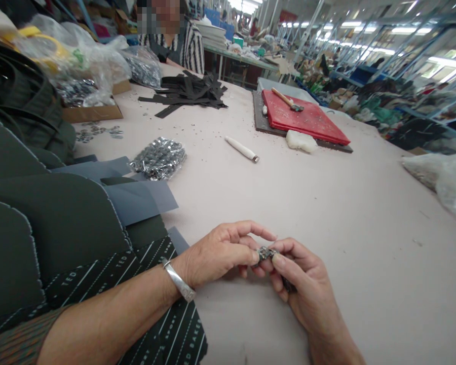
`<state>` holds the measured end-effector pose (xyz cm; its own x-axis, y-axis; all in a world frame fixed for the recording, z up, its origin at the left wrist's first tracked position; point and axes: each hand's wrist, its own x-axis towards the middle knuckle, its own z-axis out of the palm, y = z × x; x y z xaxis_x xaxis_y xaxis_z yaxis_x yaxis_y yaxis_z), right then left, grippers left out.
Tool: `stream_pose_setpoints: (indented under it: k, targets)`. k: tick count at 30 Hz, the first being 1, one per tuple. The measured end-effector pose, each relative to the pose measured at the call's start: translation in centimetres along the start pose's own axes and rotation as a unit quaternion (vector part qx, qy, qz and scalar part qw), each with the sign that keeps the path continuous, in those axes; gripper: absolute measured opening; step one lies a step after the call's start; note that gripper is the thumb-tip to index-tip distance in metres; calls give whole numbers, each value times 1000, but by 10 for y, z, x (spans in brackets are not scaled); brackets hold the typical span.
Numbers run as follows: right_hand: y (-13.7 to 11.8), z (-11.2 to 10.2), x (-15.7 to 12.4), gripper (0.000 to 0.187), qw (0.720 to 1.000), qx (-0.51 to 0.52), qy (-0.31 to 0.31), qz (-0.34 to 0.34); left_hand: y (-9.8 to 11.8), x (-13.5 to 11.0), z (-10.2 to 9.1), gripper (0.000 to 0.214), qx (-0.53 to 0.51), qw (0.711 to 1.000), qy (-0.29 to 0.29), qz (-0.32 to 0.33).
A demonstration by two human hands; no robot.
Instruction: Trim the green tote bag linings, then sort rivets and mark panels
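My left hand (222,251), with a silver bangle at its wrist, pinches one end of a small cluster of shiny dark metal pieces (266,253). Its index finger stretches out above them. From the other side, my right hand (307,274) grips the same cluster between thumb and fingers, and more dark metal shows beneath its thumb. The exact kind of piece is too small to tell. Beyond my hands lies a clear plastic bag of small metal parts (160,158). Left of my forearm are dark green panels (72,218) over black printed fabric (175,324).
A white-handled tool (241,149) lies mid-table. Farther back, a hammer (289,100) rests on a red board (304,119) beside a white block (301,141). Black strips (193,90), a cardboard box (93,112) and a plastic bag (452,182) edge the table. A person sits opposite.
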<state>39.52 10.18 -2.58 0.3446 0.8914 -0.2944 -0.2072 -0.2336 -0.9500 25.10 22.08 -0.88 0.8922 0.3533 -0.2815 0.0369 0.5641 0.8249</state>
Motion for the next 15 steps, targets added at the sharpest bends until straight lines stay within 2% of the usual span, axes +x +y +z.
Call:
stream_pose_setpoints:
  k: [10, 15]
  targets:
    - [0, -1, 1, 30, 1000, 10, -13, 2, -2, 0, 0, 42, -36, 999, 10, -5]
    - [-2, 1, 2, 28, 997, 79, 11, -11, -2, -1, -1, 41, -72, 997, 21, -7]
